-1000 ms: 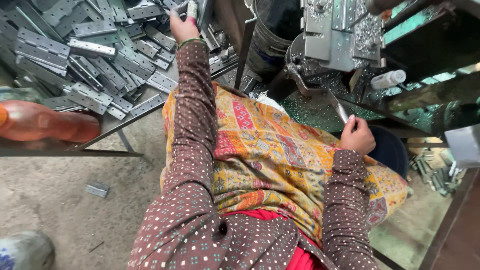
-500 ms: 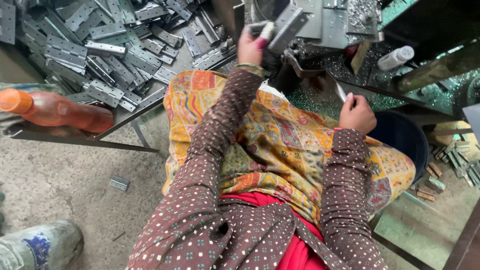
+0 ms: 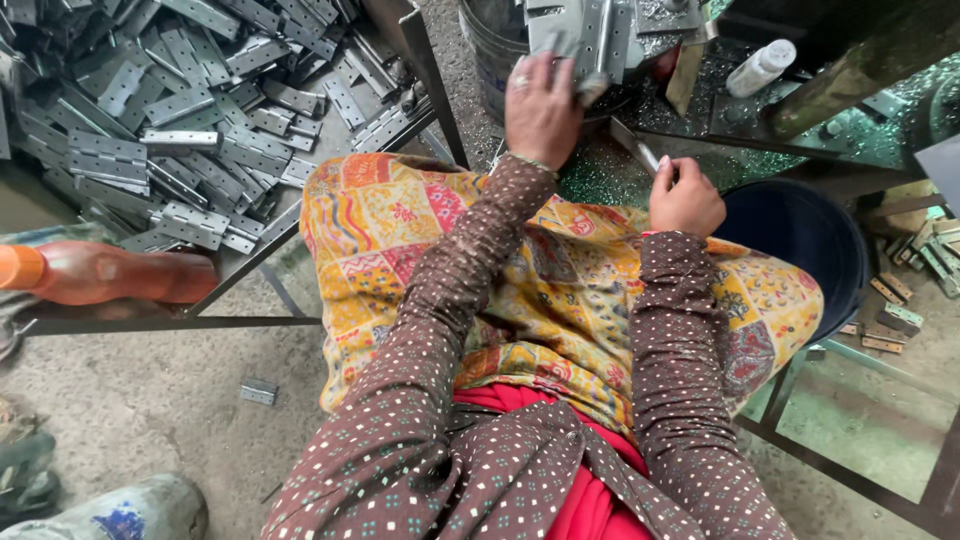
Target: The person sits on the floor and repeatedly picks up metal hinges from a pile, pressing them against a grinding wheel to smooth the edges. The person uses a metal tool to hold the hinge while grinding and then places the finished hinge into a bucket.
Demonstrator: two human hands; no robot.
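Observation:
My left hand (image 3: 541, 108) is stretched forward and grips a grey metal hinge plate (image 3: 585, 50), holding it against the machine's metal fixture (image 3: 640, 25) at the top of the view. My right hand (image 3: 685, 197) rests at the edge of the work surface, fingers curled around a thin metal lever (image 3: 635, 150). Both arms wear brown dotted sleeves, and a patterned yellow cloth (image 3: 560, 280) covers my lap.
A heap of grey hinge plates (image 3: 190, 110) lies on a low rack to the left. An orange bottle (image 3: 110, 275) lies on the rack's frame. A white bottle (image 3: 760, 68) stands near the machine. A dark blue bucket (image 3: 810, 240) sits to the right, loose hinges (image 3: 900, 310) beyond it.
My left hand came from the pile at left with a hinge plate and brought it right to the machine fixture. My right hand stayed on the lever.

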